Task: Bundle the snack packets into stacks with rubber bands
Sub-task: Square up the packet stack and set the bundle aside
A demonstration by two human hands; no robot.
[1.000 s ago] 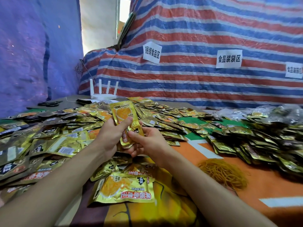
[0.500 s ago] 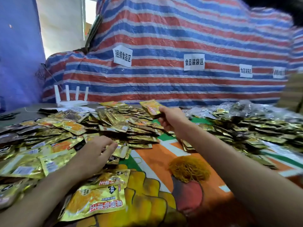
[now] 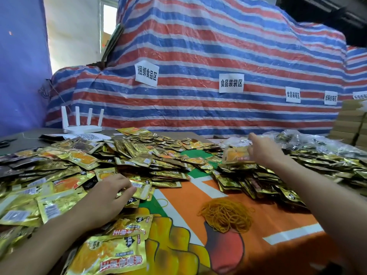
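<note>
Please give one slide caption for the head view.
Right hand at a packet over the far pile; left hand rests on loose packets near rubber bands.

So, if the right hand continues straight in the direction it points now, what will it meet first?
Probably the clear plastic bags lying just beyond the fingers of the right hand. Behind them hangs the striped tarp. Depth is unclear here.

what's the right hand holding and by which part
Right hand meets blurred orange packets at their right end; whether the fingers grip them cannot be told.
</note>
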